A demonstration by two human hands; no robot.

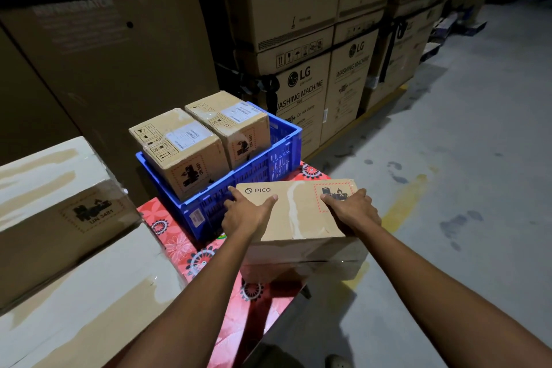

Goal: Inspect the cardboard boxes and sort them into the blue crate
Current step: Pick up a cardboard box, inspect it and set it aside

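A brown PICO cardboard box (301,212) sits at the right edge of a table with a red flowered cloth (176,245), on top of another box (301,266). My left hand (248,212) grips its left side, thumb on top and fingers down the side. My right hand (352,206) grips its right side over the red-bordered label. Behind it stands the blue crate (286,152), holding two upright cardboard boxes: one at the left (179,146) and one at the right (233,125).
Two large pale cartons (59,218) lie at the left beside the table. Tall stacks of washing machine cartons (304,84) stand behind the crate. Grey concrete floor (463,158) with a yellow line lies to the right.
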